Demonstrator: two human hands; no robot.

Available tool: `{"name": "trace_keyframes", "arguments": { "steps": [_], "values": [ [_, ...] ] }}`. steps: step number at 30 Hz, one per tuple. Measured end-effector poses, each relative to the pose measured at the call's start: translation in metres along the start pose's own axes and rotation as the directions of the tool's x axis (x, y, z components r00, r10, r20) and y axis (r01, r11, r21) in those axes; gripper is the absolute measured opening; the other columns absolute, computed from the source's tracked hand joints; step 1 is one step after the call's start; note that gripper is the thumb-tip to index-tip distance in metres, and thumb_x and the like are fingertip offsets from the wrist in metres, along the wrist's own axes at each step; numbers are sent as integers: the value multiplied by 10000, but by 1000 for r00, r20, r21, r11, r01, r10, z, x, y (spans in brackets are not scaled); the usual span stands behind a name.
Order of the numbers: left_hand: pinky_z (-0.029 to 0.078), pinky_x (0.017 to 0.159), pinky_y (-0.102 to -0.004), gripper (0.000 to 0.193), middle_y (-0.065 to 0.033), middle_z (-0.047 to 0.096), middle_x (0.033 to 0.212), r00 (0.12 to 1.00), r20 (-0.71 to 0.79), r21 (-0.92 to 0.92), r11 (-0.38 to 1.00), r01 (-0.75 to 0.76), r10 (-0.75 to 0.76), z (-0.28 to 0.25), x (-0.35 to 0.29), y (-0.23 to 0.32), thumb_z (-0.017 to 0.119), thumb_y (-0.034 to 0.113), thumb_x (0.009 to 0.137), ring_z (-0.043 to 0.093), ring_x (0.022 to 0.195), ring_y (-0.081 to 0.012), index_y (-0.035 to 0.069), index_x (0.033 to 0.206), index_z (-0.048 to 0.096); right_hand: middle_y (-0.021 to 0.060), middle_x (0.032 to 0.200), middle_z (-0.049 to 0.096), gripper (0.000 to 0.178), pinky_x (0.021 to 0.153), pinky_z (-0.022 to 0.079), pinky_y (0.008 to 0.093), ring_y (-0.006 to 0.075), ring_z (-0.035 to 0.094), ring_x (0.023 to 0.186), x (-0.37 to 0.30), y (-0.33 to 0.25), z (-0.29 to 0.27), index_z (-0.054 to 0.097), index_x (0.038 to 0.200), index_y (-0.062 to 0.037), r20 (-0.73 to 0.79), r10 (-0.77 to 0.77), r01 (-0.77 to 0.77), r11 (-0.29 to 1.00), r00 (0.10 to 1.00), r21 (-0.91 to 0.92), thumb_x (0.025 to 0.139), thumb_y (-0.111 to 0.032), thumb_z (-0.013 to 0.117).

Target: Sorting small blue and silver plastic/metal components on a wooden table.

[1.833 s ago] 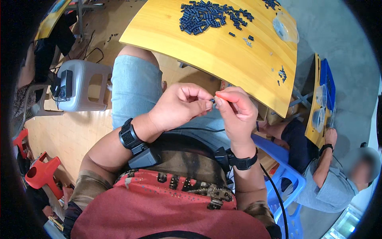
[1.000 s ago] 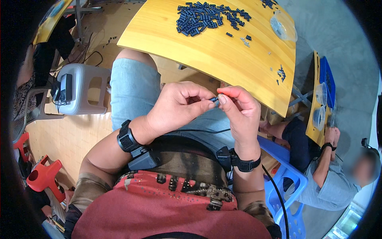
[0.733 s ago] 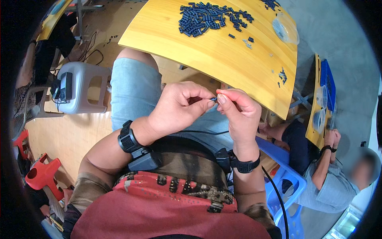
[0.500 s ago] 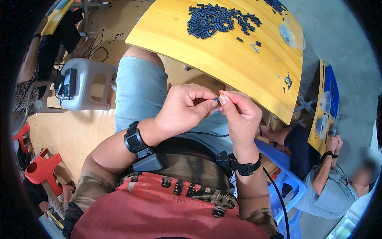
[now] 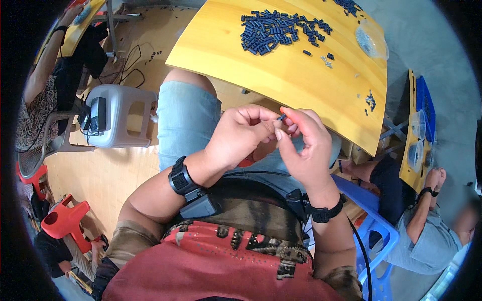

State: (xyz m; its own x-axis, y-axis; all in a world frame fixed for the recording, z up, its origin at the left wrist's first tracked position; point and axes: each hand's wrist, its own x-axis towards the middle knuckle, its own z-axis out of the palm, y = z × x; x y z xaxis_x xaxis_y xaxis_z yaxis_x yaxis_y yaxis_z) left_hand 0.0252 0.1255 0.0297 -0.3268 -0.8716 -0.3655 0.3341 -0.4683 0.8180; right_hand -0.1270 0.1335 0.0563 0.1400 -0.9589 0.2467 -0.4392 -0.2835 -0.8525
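Note:
My left hand (image 5: 236,134) pinches a small black part (image 5: 282,117) between thumb and forefinger, in front of my body and just off the table's near edge. Against the same part rest the curled fingers of my right hand (image 5: 309,145), its thumb a little below. The fingertips cover much of the part, so its full shape is hidden. Beyond my hands, a pile of short black tube-like parts (image 5: 268,32) lies on the yellow table (image 5: 281,75). Several tiny silvery pieces (image 5: 327,63) are nearer, beside a few loose black parts.
A clear plastic bowl (image 5: 369,42) stands at the table's right edge, with small dark bits (image 5: 370,102) nearer me. On the left is a grey stool (image 5: 118,120) carrying a black device, with a red stool (image 5: 68,218) lower down. Another person (image 5: 422,231) sits at right.
My right thumb has moved down and away from the part, while the forefinger stays against it. The part shows more now. The whole view has shifted slightly.

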Motion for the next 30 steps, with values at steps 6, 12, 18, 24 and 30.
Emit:
{"name": "trace_keyframes", "arguments": {
  "steps": [6,12,18,24,30],
  "values": [
    [503,727,-274,131,-55,636,884,974,110,-240,946,217,-196,-7,15,-12,566,141,886,612,778,-130,27,936,605,137,887,549,391,697,458,359,293,552,770,1,12,-2,565,1035,13,153,-79,122,948,985,-295,663,-53,670],
    [471,772,-261,105,-28,603,880,963,86,-324,907,269,-255,3,34,-26,534,141,901,565,802,-109,54,918,591,123,827,522,332,724,432,402,314,522,819,3,30,5,574,978,-13,31,-129,128,859,991,-496,661,-62,657],
    [470,767,-261,121,-27,609,887,953,73,-344,890,300,-293,7,44,-39,498,146,914,569,809,-111,65,902,586,127,808,514,223,696,425,408,319,515,803,1,46,11,547,855,-30,-59,-29,-1,897,998,-443,653,-36,642],
    [498,727,-267,157,-55,628,884,949,10,-329,895,302,-316,9,49,-42,492,146,918,604,791,-130,28,962,585,125,783,499,186,686,419,417,321,505,783,6,48,11,517,788,-30,-46,4,-23,900,999,-435,640,-12,627],
    [504,698,-257,159,-59,631,887,957,25,-340,898,281,-290,9,52,-44,495,138,916,611,782,-131,20,959,592,124,776,495,178,684,418,412,318,504,778,8,52,8,514,772,-30,-29,10,-20,914,1000,-406,637,-2,626]
  ]
}}
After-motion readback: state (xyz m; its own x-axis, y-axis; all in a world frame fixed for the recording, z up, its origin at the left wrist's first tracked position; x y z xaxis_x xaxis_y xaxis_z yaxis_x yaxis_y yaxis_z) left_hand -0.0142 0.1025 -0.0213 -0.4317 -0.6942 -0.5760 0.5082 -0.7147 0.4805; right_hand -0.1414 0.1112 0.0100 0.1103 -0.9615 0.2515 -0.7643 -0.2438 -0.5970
